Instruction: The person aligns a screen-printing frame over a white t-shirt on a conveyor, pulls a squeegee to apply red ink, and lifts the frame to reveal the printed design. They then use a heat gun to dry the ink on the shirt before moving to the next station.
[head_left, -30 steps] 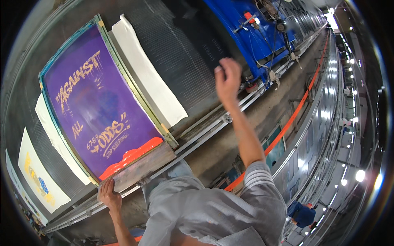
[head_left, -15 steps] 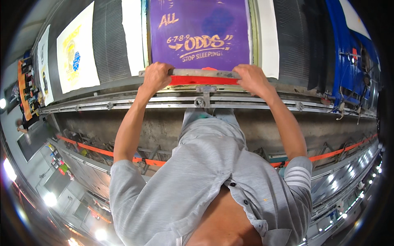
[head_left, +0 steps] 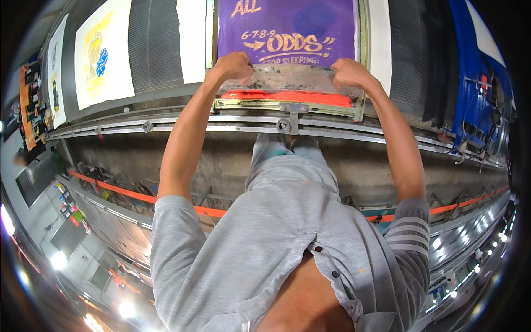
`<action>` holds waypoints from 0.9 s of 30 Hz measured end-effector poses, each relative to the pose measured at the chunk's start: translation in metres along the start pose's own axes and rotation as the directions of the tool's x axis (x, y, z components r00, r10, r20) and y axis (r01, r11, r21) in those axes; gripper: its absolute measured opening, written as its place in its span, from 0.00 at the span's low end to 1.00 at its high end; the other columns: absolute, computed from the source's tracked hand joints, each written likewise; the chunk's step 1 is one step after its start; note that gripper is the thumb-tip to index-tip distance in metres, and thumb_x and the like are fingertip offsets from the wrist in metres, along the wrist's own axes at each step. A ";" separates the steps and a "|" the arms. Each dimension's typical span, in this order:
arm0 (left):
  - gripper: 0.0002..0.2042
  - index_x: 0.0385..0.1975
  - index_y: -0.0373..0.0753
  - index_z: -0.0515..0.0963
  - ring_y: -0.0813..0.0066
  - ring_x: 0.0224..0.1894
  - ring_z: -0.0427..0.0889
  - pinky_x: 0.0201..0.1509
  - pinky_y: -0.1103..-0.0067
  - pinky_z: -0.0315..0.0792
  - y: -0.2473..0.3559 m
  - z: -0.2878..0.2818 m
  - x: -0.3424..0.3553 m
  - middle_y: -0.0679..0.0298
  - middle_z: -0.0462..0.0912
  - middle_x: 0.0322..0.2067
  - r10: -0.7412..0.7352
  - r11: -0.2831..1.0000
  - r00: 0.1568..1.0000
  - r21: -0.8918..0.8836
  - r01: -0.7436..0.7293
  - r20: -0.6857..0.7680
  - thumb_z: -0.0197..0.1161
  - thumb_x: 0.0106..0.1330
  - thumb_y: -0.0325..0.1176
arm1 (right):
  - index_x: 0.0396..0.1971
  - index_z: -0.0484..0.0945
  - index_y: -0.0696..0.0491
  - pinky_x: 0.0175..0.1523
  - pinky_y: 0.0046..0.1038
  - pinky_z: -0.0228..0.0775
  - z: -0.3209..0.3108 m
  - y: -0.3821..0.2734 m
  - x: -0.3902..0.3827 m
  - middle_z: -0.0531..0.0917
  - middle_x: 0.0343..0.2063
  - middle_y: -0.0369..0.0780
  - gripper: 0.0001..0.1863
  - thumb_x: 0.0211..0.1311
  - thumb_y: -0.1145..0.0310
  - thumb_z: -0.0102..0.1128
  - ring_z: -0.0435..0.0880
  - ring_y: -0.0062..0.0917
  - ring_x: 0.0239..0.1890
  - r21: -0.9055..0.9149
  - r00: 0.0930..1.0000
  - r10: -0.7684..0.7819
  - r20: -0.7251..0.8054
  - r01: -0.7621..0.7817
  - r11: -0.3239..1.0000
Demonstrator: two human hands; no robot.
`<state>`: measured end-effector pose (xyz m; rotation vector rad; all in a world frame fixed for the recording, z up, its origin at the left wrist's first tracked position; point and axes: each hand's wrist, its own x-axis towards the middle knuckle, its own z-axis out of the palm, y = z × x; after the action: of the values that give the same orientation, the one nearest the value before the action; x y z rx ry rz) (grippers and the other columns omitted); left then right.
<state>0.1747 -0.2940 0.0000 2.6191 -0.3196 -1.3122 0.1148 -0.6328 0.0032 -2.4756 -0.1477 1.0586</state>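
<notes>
A wide squeegee [head_left: 290, 76] with a grey, ink-stained face lies across the near end of a purple printing screen [head_left: 312, 21] with pale lettering. My left hand [head_left: 235, 66] is closed round its left end, and my right hand [head_left: 352, 73] grips the right end. The squeegee leans, so its broad face shows; its lower edge and the fingertips behind it are hidden. A thick band of bright red ink [head_left: 287, 98] lies along the near side of the squeegee, inside the screen's frame [head_left: 358, 33].
A metal rail [head_left: 238, 123] with a clamp [head_left: 284, 125] runs along the table's near edge. Left of the screen lies a white printed sheet [head_left: 102, 55] on the dark tabletop [head_left: 155, 52]. Blue equipment [head_left: 481, 72] with cables stands right. Behind me runs an orange bar [head_left: 133, 195].
Both hands have moved away from me with the squeegee, which has tilted to show its broad face. More red ink shows on its near side. The whole view has shifted slightly.
</notes>
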 end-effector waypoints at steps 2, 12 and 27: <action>0.19 0.31 0.38 0.84 0.49 0.50 0.83 0.54 0.64 0.75 0.000 0.000 0.007 0.50 0.86 0.41 -0.029 1.000 0.996 0.009 0.028 0.085 0.63 0.32 0.28 | 0.50 0.84 0.50 0.47 0.41 0.76 0.008 0.005 0.003 0.87 0.39 0.53 0.36 0.29 0.70 0.66 0.85 0.47 0.45 0.021 1.000 0.023 0.015 -0.024 0.999; 0.23 0.40 0.27 0.81 0.46 0.51 0.81 0.54 0.61 0.74 -0.012 -0.015 0.002 0.42 0.83 0.45 0.077 0.988 0.986 -0.141 -0.057 0.144 0.63 0.37 0.23 | 0.34 0.86 0.57 0.42 0.41 0.77 -0.031 -0.018 -0.009 0.86 0.33 0.54 0.22 0.32 0.66 0.65 0.86 0.46 0.39 -0.002 0.987 0.066 0.149 -0.066 0.998; 0.15 0.36 0.35 0.84 0.57 0.40 0.85 0.42 0.65 0.78 0.008 0.121 -0.120 0.57 0.87 0.37 0.418 0.890 0.454 0.255 -0.379 -0.787 0.61 0.47 0.18 | 0.41 0.80 0.57 0.46 0.40 0.73 0.109 -0.028 -0.128 0.80 0.39 0.43 0.21 0.40 0.79 0.63 0.79 0.41 0.42 -0.273 0.764 -0.326 -0.557 0.203 0.940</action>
<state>0.0063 -0.2773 0.0221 2.5962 -0.7276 0.1676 -0.0498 -0.6033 0.0340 -2.7288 -0.4090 0.1147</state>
